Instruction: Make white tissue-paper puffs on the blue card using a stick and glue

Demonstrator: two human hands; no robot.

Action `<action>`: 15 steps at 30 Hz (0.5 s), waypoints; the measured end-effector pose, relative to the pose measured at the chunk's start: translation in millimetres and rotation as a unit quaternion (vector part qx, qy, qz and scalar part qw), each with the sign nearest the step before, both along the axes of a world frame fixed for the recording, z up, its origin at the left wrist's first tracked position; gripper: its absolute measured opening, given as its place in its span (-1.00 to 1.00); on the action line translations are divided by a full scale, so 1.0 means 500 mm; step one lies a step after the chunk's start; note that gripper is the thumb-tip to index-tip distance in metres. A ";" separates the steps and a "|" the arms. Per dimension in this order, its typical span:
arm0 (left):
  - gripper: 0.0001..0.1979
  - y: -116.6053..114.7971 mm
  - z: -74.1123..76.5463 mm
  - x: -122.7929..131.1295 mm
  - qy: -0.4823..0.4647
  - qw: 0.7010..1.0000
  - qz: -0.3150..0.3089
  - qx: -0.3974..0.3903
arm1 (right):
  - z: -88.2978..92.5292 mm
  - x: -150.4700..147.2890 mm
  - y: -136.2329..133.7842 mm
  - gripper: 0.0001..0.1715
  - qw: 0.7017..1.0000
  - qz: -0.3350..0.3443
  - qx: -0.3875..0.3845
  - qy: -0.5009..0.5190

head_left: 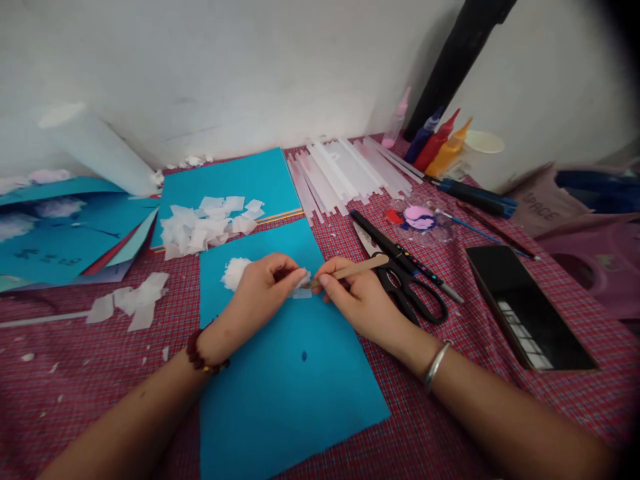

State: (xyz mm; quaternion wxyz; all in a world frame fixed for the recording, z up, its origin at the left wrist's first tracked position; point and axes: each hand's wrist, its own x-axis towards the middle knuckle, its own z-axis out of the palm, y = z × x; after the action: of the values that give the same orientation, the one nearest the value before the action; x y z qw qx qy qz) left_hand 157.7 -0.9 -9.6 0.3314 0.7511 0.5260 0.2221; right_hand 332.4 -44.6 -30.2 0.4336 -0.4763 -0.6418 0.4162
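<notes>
Over a blue sheet of paper [280, 387], my left hand [265, 290] pinches a small piece of white tissue paper [302, 292]. My right hand [357, 293] grips a flat wooden stick [367, 264], its far end pointing up and right. The stick's lower end meets the tissue between my fingertips. A fluffy white tuft [234, 273] sits on the sheet, partly behind my left hand. A small dark blue spot [304, 357] shows on the sheet below my hands. Black-handled scissors [417, 297] and a black marker [405, 257] lie just right of my right hand.
Cut tissue squares [195, 230] lie on a blue stack of paper [230, 173]. White strips [345, 170] lie behind. Paint bottles [435, 147], a paint palette [420, 220] and a phone [530, 307] are on the right. A painted blue card [55, 240] and a white roll [100, 147] are left.
</notes>
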 end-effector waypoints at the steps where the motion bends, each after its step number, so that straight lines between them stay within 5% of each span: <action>1: -0.82 0.000 -0.002 -0.003 -0.004 1.000 0.007 0.007 | 0.000 0.000 0.000 -0.79 1.000 0.000 0.001 -0.007; 9: -0.73 0.003 -0.018 -0.022 0.025 0.998 -0.004 0.060 | -0.006 0.000 -0.006 -0.82 0.999 0.007 0.019 -0.030; 15: -0.72 0.010 -0.013 -0.026 0.015 0.999 0.021 0.022 | -0.005 0.002 -0.010 -0.83 1.000 0.009 0.026 -0.015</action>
State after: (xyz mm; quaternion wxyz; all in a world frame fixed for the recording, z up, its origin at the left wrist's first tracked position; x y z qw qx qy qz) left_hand 144.6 4.1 -16.1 0.3020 0.7503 0.5413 0.2298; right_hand 333.2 -49.3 -32.6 0.4325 -0.4655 -0.6627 0.3962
